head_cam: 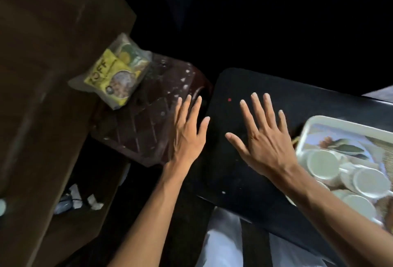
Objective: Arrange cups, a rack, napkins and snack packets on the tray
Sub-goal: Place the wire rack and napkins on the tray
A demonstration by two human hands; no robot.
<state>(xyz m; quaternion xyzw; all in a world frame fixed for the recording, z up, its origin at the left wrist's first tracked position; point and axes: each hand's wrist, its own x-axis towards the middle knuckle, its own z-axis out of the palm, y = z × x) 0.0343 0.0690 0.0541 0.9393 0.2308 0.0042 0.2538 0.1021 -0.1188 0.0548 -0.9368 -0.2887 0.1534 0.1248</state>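
Yellow-printed clear plastic snack packets (116,70), blurred, lying on a dark speckled stool (148,117), up-left of the left hand (187,132) and apart from it. Both hands flat, fingers spread, holding nothing; right hand (263,139) over a black table (255,83). Just right of it, a white tray (340,120) holding upturned white cups (323,161).

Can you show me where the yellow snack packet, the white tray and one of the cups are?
yellow snack packet (114,73): head view, middle of its printed front.
white tray (340,122): head view, on its far rim.
white cup (323,161): head view, middle of its round white face.
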